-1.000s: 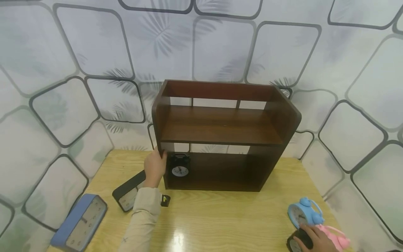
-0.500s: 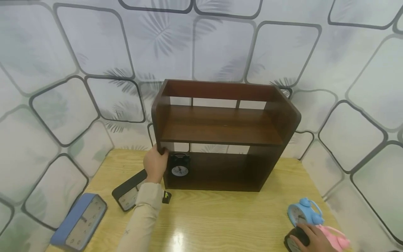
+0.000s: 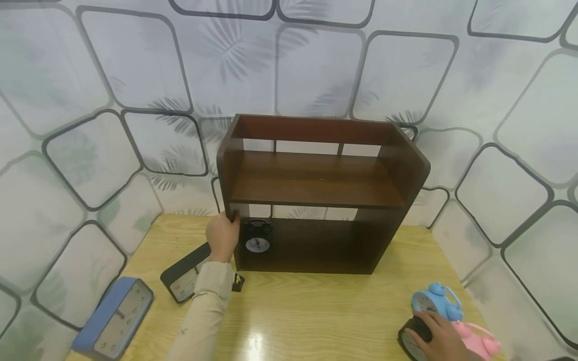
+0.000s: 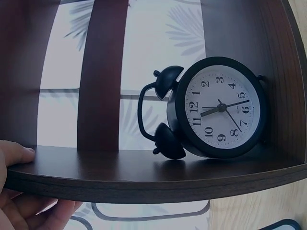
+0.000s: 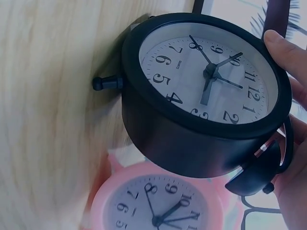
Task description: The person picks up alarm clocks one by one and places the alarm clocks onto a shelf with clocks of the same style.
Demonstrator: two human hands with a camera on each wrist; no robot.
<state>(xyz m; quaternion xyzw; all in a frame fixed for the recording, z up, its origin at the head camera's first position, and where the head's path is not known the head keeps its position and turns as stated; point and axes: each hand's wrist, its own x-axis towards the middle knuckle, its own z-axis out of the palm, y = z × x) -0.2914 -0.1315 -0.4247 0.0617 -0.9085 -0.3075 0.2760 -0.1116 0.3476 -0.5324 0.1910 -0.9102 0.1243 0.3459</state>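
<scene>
My left hand (image 3: 222,238) grips the left side panel of a dark brown wooden shelf (image 3: 318,179). In the left wrist view, the thumb (image 4: 18,154) lies on the inner face and the fingers are outside. On the lower level, close to that panel, stands a black twin-bell alarm clock (image 4: 220,108). At the lower right, my right hand (image 3: 444,337) holds a second black twin-bell alarm clock (image 5: 187,139) by its bell end, fingers partly hidden. Beside it are a pink alarm clock (image 5: 156,206) and a light blue alarm clock (image 3: 444,306).
A blue box-shaped clock (image 3: 115,318) and a dark box-shaped clock (image 3: 182,276), partly behind my left arm, lie on the left of the wooden table (image 3: 311,311). Patterned walls (image 3: 316,70) stand behind and at both sides.
My right hand has shifted slightly left and up in the head view, carrying the black alarm clock with it. The left hand stays on the shelf panel.
</scene>
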